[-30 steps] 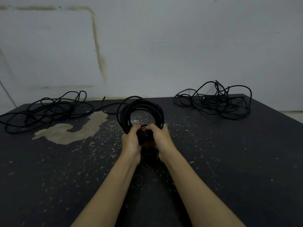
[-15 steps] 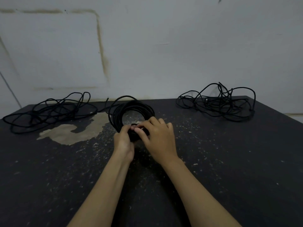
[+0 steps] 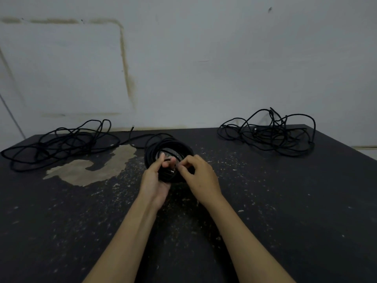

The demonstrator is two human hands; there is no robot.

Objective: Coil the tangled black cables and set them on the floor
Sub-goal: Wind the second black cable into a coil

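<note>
the coiled black rubber-sheathed cable (image 3: 168,149) sits mid-way along the far half of the dark speckled worktop (image 3: 285,201). the left hand (image 3: 156,178) curls round its near side; the right hand (image 3: 196,176) pinches the loose cable end there. the coil looks light, limp and springy, likely to unwind, so it is best gripped across all loops together.

no readable text, no labels, brands, numbers or signs on the cables, the dark surface or the wall
</note>
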